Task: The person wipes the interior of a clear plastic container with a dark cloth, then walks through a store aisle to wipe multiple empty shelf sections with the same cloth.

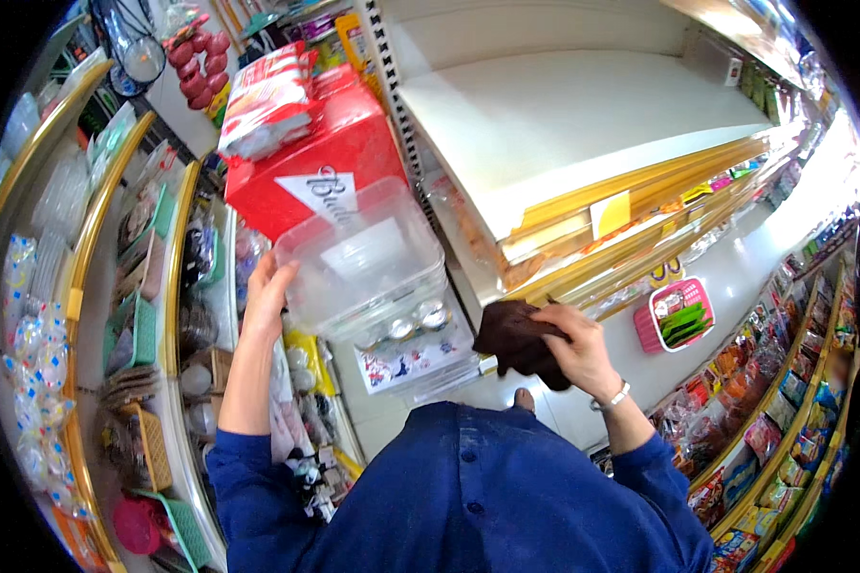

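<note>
At the centre left, my left hand [264, 290] grips the near left edge of a clear plastic container [358, 261], its thumb on the rim. Below and behind the container, round silver lids [416, 324] show. My right hand [580, 347], with a bracelet at the wrist, pinches a bunched dark brown cloth [519, 340] beside the corner of the shelf. A broad white shelf board [588, 107] with a gold front edge lies ahead of me.
A red Budweiser carton [315, 165] bears red-and-white packets [269, 104] behind the container. Shelves with baskets and plastic goods [140, 329] line the left. On the floor at the right stands a pink basket [645, 329] with green packets. Racks of packaged snacks [745, 444] run along the far right.
</note>
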Demonstrator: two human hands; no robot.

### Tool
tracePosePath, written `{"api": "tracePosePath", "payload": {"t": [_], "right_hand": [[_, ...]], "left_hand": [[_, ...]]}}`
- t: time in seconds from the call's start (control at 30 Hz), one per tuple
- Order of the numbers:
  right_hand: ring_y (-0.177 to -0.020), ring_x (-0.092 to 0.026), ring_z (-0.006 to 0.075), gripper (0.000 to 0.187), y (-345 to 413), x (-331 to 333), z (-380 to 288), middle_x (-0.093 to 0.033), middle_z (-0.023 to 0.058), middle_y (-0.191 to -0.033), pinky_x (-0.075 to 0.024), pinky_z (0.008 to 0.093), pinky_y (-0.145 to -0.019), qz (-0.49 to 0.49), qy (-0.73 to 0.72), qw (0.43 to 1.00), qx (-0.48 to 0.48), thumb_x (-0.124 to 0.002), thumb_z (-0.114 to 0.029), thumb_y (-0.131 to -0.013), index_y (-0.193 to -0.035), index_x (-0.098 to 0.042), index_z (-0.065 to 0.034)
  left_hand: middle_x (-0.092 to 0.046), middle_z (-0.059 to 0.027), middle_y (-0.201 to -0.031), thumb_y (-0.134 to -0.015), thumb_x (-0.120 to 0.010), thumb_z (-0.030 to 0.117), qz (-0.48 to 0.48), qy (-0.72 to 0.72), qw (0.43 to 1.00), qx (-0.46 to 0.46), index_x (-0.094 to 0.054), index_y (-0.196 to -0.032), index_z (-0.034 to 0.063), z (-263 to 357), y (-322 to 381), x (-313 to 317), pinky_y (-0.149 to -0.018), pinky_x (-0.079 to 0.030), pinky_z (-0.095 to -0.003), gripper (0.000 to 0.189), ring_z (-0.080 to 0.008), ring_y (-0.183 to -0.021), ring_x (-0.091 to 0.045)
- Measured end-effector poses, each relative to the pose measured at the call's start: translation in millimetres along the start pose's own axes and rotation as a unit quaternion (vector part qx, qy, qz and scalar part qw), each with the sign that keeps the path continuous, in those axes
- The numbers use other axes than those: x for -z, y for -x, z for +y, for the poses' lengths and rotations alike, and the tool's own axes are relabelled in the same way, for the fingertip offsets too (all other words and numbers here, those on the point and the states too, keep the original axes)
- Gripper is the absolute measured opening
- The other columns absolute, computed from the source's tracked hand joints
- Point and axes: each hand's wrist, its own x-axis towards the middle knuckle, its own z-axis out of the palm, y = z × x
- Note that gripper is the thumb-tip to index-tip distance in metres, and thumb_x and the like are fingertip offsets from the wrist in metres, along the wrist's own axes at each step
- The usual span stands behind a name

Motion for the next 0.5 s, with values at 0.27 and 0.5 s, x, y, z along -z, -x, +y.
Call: {"api": "tracePosePath", "payload": {"t": [0.27, 0.5], "right_hand": [[-0.093, -0.062, 0.0161, 0.029, 34, 130, -14, -0.064, 0.0085, -0.106, -0.0505, 0.0298, -0.085, 0.302, -0.329, 0.882, -0.148, -0.052, -0.006, -0.089, -0.117, -0.056, 0.0019], [-0.107, -0.061, 0.0292, 0.034, 13, 277, 17, -0.061, 0.0174, -0.12, -0.0482, 0.0426, -0.096, 0.43, -0.437, 0.788, -0.065, -0.047, -0.019, -0.098, -0.125, -0.052, 0.0022]], "left_hand": [[-0.057, -0.0112, -0.125, -0.091, -0.06, 0.019, 0.067, -0.046, 0.994, -0.074, -0.046, -0.134, -0.0008, -19, -1, 14, -0.087, -0.046, -0.0303, 0.05, -0.0181, -0.11, -0.055], [-0.06, -0.0056, -0.115, -0.094, -0.054, 0.013, 0.204, -0.028, 0.957, -0.206, -0.052, -0.131, 0.0064, -15, 36, 27, -0.063, -0.045, -0.0176, 0.037, -0.004, -0.079, -0.052]]}}
